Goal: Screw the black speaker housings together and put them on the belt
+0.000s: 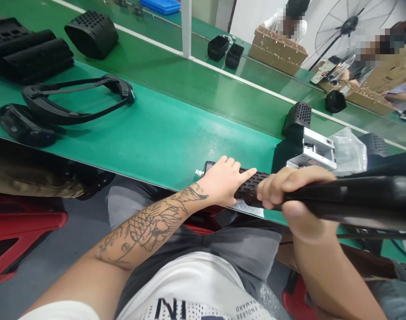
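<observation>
My left hand (224, 180) lies over a black perforated housing (256, 178) near the table's front edge. It holds the part down, fingertips over the far side. My right hand (298, 195) is wrapped round a black electric screwdriver (363, 198), tilted almost level, its thick body stretching to the right. The driver's front end sits by the housing, close to my left hand; the tip itself cannot be made out. Just beyond my right hand stands a black and white screw feeder (316, 151), with a clear plastic bag (349, 149) beside it.
A black headset (79, 104) and stacked black housings (32, 53) lie on the left. More housings (91, 33) (298, 118) stand along the green bench (156, 129). Across it, people work behind cardboard boxes (278, 49) near a large fan (349, 24). A red stool (22, 226) is below left.
</observation>
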Tool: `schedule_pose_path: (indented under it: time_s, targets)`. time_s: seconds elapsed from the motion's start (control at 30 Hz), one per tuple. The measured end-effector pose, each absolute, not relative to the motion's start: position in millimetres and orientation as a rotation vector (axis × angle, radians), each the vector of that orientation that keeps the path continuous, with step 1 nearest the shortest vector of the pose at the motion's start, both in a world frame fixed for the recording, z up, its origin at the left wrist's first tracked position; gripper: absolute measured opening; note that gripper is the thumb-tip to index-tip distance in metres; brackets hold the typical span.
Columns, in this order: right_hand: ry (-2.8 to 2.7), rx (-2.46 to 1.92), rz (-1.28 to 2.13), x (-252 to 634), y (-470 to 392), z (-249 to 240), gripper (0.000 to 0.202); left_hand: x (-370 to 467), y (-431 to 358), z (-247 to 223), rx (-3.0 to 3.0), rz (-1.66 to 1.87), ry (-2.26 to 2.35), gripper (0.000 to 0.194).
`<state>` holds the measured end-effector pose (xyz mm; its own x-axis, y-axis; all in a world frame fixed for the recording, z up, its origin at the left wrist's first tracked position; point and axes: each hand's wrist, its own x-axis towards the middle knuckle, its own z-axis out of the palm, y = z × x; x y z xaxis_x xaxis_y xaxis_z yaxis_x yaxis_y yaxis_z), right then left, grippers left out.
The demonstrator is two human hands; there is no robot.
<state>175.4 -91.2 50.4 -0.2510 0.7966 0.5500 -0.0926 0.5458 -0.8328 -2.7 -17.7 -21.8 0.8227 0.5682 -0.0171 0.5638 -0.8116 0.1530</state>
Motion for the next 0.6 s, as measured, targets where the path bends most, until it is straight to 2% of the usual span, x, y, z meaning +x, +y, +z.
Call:
schedule_pose_path:
  time_s: [0.13, 0.27, 0.43, 0.6]
  targets:
    - [-1.295, -0.776, 0.582, 207.0, -75.4, 73.0, 0.019, 1.6, -17.5, -14.9, 2.861, -0.008, 0.885, 0.108]
    - [-0.98, -1.105, 0.009, 279.8, -47.2, 56.2, 0.007, 13.6, -25.2, -13.2, 2.859, 0.011, 0.887, 0.105]
    - [-0.898, -1.136, 0.031, 336.5, -37.9, 25.7, 0.016, 24.3, -29.8, -17.4, 2.826, 0.069, 0.922, 0.107]
    - [-0.912, -1.117, 0.102, 320.7, -52.4, 34.7, 0.019, 12.5, -3.4, -16.5, 2.686, 0.136, 0.982, 0.085]
